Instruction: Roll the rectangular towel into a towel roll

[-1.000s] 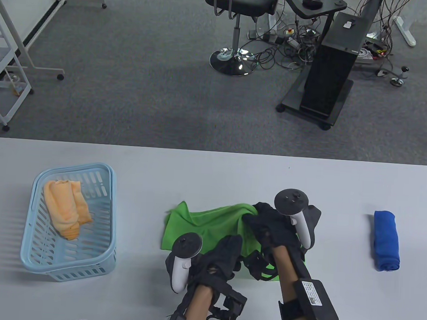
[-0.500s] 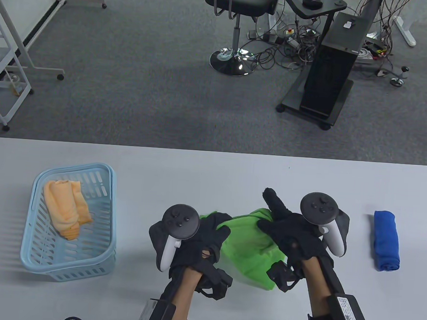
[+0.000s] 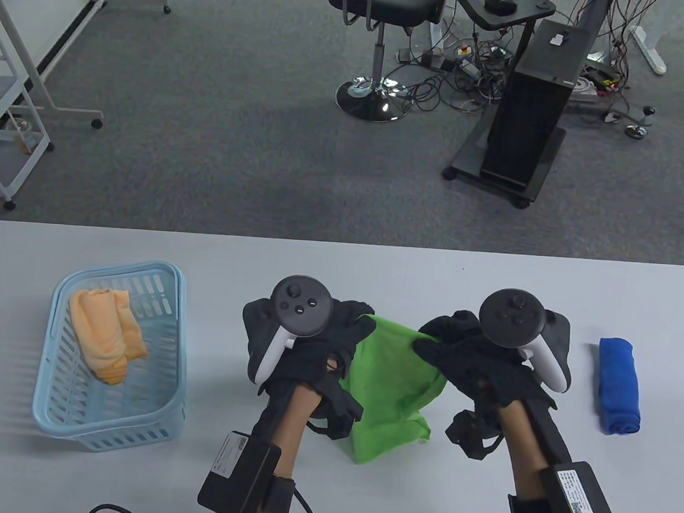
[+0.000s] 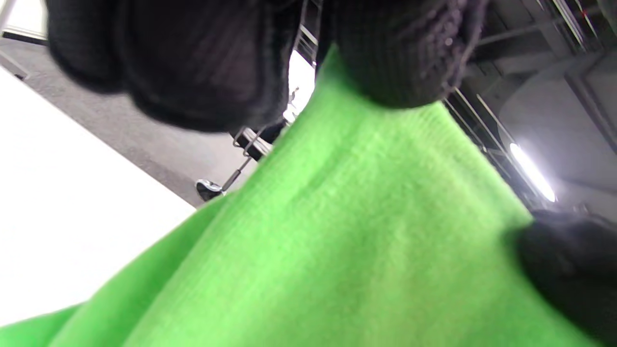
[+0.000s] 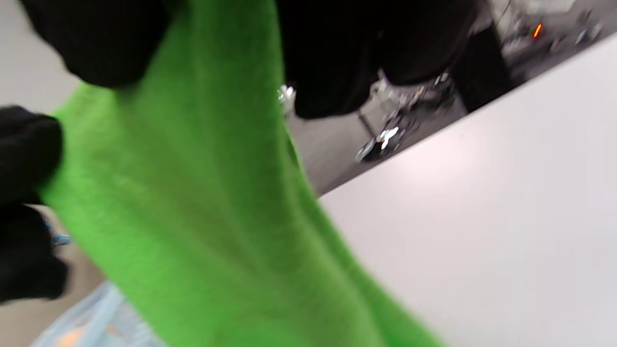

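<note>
Three towels (image 3: 395, 387); one basket (image 3: 170, 339)

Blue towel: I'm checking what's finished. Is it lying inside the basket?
No, the blue towel lies rolled on the table at the right, far from the basket.

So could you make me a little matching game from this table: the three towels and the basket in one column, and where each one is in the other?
Things:
1. green towel
2. orange towel
3. blue towel
4. light blue basket

Places:
A. rolled up, lying alone at the table's right
B. standing at the table's left
C. lying inside the basket
D. held up between the left hand and the right hand

Pairs: 1-D, 2-C, 3-A, 4-B
</note>
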{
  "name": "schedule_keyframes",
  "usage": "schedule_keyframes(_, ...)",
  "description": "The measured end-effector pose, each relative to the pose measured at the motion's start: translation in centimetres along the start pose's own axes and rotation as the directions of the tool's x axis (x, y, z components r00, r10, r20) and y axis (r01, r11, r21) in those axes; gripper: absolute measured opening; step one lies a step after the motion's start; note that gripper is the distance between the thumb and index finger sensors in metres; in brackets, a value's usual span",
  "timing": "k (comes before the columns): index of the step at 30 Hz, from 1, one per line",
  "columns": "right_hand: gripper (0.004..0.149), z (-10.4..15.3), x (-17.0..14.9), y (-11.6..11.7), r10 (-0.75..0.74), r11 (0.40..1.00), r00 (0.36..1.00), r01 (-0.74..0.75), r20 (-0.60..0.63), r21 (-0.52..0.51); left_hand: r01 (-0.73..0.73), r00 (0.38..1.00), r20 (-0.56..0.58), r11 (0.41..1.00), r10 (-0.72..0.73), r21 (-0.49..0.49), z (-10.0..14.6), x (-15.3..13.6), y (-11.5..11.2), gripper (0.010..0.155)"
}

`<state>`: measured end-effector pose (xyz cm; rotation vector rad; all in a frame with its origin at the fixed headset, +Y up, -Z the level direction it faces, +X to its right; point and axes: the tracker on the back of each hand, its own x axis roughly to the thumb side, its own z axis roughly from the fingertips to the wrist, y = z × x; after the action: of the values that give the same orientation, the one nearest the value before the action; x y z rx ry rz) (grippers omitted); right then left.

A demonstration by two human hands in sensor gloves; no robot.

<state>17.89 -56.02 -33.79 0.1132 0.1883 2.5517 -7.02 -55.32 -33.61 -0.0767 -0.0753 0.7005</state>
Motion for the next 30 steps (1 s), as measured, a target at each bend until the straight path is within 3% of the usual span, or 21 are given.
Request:
schedule_keyframes(4, 0.052, -1.0, 0.4, -1.0, 0.168, 0.981, 0.985, -0.17, -0.032, -0.093, -0.057, 0.998, 0.008, 0.998, 0.057, 0.019, -1.7, 0.6, 0.3, 0.048)
schedule_keyframes(7, 0.052, -2.4, 0.0, -1.5, -0.052, 0.992, 0.996, 0.044, -0.067, -0.118, -0.255, 0.967, -0.004, 0.966, 0.255, 0.028, -3.3, 0.2, 0.2, 0.045)
schedule_keyframes(10, 0.052, -3.3, -0.3, -2.0, -0.257, 0.95, 0.963, 0.236, -0.08, -0.205, -0.356, 0.934, -0.004, 0.934, 0.356, 0.039, -4.9, 0.1, 0.4, 0.043)
schedule_keyframes(13, 0.048, -3.7, 0.1, -3.2, -0.391, 0.858, 0.92, 0.379, 0.038, -0.345, -0.4, 0.905, 0.174, 0.915, 0.388, 0.044, -5.9, 1.4, 1.5, 0.045)
schedule_keyframes(16, 0.048, -3.2, 0.4, -4.6, -0.376, 0.825, 0.919, 0.392, 0.121, -0.406, -0.381, 0.893, 0.29, 0.921, 0.343, 0.084, -5.3, 2.7, 2.7, 0.046)
schedule_keyframes(19, 0.048, -2.2, 0.1, -4.9, -0.325, 0.816, 0.923, 0.383, 0.204, -0.433, -0.262, 0.906, 0.373, 0.957, 0.2, 0.123, -4.1, 3.5, 3.1, 0.047)
schedule_keyframes(21, 0.048, -1.3, -0.6, -3.7, -0.243, 0.84, 0.946, 0.315, 0.213, -0.442, -0.126, 0.925, 0.377, 0.975, 0.048, 0.184, -3.0, 3.2, 2.1, 0.046)
schedule_keyframes(22, 0.048, -0.6, -1.3, -2.3, -0.183, 0.859, 0.964, 0.253, 0.193, -0.446, 0.027, 0.932, 0.345, 0.97, -0.113, 0.243, -2.1, 2.7, 0.8, 0.045)
schedule_keyframes(24, 0.049, 0.3, -3.2, 1.2, -0.076, 0.892, 0.986, 0.135, 0.151, -0.431, 0.287, 0.877, 0.306, 0.916, -0.369, 0.281, -0.8, 1.0, -2.2, 0.044)
schedule_keyframes(26, 0.049, 1.0, -6.0, 5.8, 0.021, 0.947, 0.996, 0.01, 0.092, -0.32, 0.458, 0.82, 0.272, 0.862, -0.504, 0.217, 0.4, -1.5, -6.3, 0.045)
schedule_keyframes(27, 0.049, 1.3, -7.3, 7.9, 0.053, 0.971, 0.997, -0.037, 0.061, -0.236, 0.515, 0.806, 0.267, 0.848, -0.528, 0.123, 1.2, -3.3, -8.9, 0.045)
schedule_keyframes(28, 0.049, 2.0, -9.3, 11.1, 0.096, 0.989, 0.995, -0.093, 0.02, -0.114, 0.52, 0.814, 0.272, 0.852, -0.513, 0.052, 1.9, -4.9, -11.3, 0.045)
schedule_keyframes(30, 0.051, 2.9, -11.3, 13.8, 0.165, 0.986, 0.986, -0.164, -0.008, 0.01, 0.527, 0.821, 0.262, 0.85, -0.507, -0.005, 3.3, -6.9, -13.9, 0.045)
